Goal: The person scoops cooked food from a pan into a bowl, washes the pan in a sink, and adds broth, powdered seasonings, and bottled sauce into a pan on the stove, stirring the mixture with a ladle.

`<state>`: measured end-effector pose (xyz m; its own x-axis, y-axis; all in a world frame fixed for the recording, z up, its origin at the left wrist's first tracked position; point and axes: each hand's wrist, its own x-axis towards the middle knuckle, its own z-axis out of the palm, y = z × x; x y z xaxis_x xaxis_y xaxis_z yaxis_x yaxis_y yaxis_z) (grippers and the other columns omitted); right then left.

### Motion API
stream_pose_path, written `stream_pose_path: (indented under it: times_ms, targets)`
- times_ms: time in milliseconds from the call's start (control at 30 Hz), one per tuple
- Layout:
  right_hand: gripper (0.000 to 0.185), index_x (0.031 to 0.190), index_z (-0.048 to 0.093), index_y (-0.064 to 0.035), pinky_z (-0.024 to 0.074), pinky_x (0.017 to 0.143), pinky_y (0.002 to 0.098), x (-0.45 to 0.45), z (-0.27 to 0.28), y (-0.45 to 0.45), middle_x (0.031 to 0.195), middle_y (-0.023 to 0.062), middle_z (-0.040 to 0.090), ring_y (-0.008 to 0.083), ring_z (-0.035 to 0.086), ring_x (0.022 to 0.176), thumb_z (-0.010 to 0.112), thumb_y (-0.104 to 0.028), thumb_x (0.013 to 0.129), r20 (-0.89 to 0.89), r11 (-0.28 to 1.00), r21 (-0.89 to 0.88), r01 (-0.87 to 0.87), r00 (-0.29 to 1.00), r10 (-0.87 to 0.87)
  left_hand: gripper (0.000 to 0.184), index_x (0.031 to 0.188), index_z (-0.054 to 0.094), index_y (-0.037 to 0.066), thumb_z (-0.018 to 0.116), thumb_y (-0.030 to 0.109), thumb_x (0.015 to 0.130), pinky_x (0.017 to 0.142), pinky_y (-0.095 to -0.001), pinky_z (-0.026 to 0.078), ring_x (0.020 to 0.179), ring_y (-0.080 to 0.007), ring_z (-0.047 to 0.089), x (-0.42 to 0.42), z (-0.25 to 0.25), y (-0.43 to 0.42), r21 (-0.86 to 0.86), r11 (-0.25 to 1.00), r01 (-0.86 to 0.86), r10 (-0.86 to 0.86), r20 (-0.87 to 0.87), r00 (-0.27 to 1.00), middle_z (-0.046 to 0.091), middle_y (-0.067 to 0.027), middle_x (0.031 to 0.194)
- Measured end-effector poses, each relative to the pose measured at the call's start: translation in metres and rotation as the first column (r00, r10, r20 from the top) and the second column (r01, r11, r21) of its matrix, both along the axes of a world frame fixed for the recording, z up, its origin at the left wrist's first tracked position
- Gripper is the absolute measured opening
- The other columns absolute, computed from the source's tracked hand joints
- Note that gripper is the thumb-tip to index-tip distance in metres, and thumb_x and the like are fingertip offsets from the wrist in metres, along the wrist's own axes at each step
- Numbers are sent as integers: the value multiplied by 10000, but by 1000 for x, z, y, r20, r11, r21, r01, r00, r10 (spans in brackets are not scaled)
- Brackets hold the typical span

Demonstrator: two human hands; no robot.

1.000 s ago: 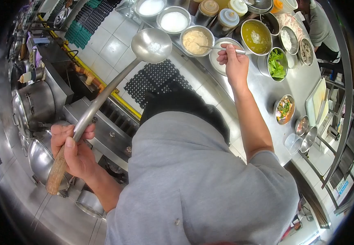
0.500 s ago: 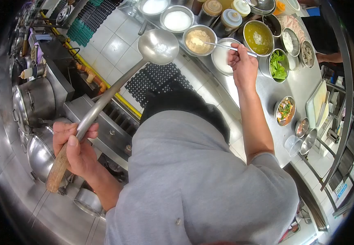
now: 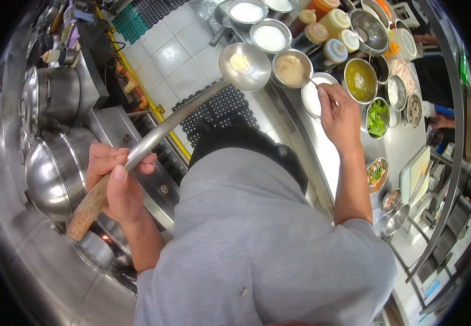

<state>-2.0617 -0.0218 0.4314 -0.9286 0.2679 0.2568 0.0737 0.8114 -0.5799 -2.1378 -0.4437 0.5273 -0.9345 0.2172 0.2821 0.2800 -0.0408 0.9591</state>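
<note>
My left hand (image 3: 118, 187) is closed around a long steel ladle (image 3: 176, 120) near its wooden handle end. In the ladle's bowl lie a small heap of pale yellow powder (image 3: 239, 62) and some white grains. Between the fingers of my right hand (image 3: 343, 119) is a thin metal spoon (image 3: 314, 83), its far end at the bowl of tan powder (image 3: 291, 69); the spoon's tip is hard to make out. Under that hand sits a container of white contents (image 3: 312, 101). A bowl of white powder (image 3: 270, 38) stands beside the tan one.
Sauce bottles (image 3: 334, 51), a bowl of yellow-green liquid (image 3: 360, 76) and a bowl of green leaves (image 3: 376, 118) crowd the steel counter (image 3: 322, 146). Large pots (image 3: 56, 98) and a stove stand at left. Another person's hand (image 3: 441, 121) shows at far right.
Pale yellow powder now lies in the ladle beside the white grains. The ladle's bowl has come close to the tan powder bowl. My right hand still grips the spoon. The view has shifted.
</note>
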Motion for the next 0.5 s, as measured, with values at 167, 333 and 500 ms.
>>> stream_pose_path:
  times_ms: [167, 333, 500]
  targets:
    - [177, 1105, 755, 25, 574, 809, 398, -46, 10, -12, 1047, 220, 762, 411, 740, 932, 679, -126, 1050, -59, 972, -235, -21, 998, 8, 205, 1084, 623, -67, 566, 121, 1025, 732, -422, 681, 745, -362, 755, 36, 6, -23, 74, 989, -126, 126, 2, 992, 545, -182, 1078]
    - [511, 1137, 747, 62, 545, 910, 547, -170, -63, 3, 1116, 328, 726, 501, 703, 1049, 577, -418, 1092, 396, 978, 193, -74, 918, -9, 212, 1049, 615, -50, 558, 154, 1048, 693, -419, 677, 736, -362, 755, 102, 11, -51, 50, 890, -454, 456, -42, 889, 544, -182, 1057]
    - [614, 1066, 740, 107, 569, 804, 486, -126, 39, -106, 964, 257, 772, 364, 743, 904, 693, -503, 1018, 614, 891, 92, -445, 730, 301, 275, 1084, 634, -51, 573, 216, 1106, 675, -371, 702, 768, -311, 774, 168, -4, -79, 55, 756, -652, 650, -178, 739, 561, -181, 1061]
